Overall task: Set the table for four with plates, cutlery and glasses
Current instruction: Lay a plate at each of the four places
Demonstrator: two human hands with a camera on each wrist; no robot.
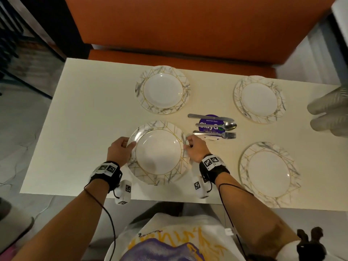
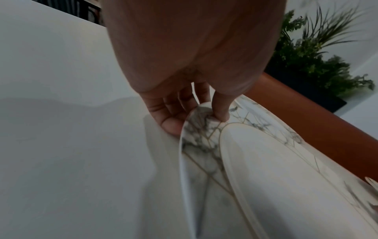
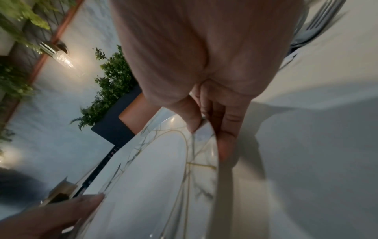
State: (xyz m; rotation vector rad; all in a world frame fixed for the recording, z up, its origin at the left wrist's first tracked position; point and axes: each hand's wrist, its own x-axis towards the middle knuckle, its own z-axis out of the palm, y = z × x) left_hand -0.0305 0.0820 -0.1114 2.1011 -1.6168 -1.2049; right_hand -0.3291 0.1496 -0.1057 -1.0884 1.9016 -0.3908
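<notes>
A marble-patterned plate with gold lines lies at the near left of the white table. My left hand grips its left rim, thumb on top and fingers beneath. My right hand pinches the right rim the same way. Three more matching plates rest at the far left, far right and near right. A knife, a spoon and a fork lie side by side in the middle of the table.
The cutlery lies across a purple round sticker. Stacked translucent cups lie at the table's right edge. An orange bench seat runs along the far side. Potted plants stand beyond it.
</notes>
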